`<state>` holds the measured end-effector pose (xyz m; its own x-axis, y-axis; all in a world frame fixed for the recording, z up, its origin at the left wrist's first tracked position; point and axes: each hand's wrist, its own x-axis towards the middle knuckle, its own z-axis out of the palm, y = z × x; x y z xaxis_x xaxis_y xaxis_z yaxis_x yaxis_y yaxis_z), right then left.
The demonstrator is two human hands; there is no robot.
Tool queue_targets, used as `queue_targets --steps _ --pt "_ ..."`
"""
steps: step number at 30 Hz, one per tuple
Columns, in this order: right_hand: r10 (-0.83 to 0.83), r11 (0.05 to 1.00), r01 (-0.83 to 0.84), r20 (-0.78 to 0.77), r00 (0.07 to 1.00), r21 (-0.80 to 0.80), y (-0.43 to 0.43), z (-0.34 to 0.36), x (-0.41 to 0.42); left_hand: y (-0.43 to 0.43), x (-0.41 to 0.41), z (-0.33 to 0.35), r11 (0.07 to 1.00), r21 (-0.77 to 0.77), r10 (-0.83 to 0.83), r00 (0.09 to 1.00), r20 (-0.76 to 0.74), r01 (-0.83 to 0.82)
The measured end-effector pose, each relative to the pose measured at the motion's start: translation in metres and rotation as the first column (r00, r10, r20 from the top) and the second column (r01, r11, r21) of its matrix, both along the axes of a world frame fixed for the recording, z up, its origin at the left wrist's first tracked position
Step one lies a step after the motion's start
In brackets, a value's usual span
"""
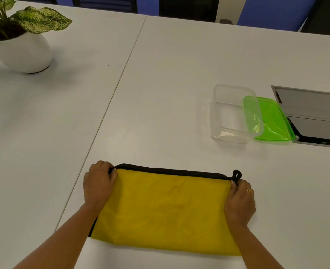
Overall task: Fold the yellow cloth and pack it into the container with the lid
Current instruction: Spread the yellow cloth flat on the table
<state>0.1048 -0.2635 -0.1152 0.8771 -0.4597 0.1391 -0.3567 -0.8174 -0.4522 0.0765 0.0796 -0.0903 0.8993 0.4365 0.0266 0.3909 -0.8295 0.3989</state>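
Observation:
The yellow cloth (166, 208) with black edging lies flat on the white table (160, 74) in front of me, folded into a wide rectangle. My left hand (99, 185) pinches its far left corner. My right hand (240, 200) pinches the far right corner, just below a small black hanging loop (236, 174). The clear plastic container (230, 115) sits open, farther back on the right. Its green lid (271, 121) leans against the container's right side.
A potted plant in a white pot (22, 49) stands at the far left. A grey cable hatch (315, 115) is set into the table right of the lid. A seam (117, 90) runs between two tabletops. Dark chairs line the far edge.

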Motion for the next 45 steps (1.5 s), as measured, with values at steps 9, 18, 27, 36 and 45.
queue_targets --steps 9,18,27,36,45 --pt "-0.126 0.988 0.129 0.041 0.991 -0.082 0.015 0.004 0.0 -0.036 -0.005 -0.007 0.941 -0.275 0.24 0.963 0.124 -0.199" --pt "-0.096 0.994 0.102 0.126 0.987 -0.039 0.013 -0.004 0.009 -0.032 0.001 -0.015 0.893 -0.375 0.319 0.938 0.138 -0.248" --pt "-0.095 0.989 0.103 0.074 0.993 -0.109 0.01 -0.008 0.013 -0.03 0.01 -0.021 0.905 -0.282 0.357 0.93 0.09 -0.32" --pt "0.273 0.961 -0.275 0.085 0.958 0.013 0.03 0.018 0.013 -0.058 0.015 -0.007 0.989 0.023 -0.149 0.98 0.13 0.148" --pt "0.647 0.734 -0.679 -0.279 0.71 -0.024 0.069 0.026 0.03 -0.103 0.044 -0.006 0.798 0.115 -0.588 0.806 -0.058 0.591"
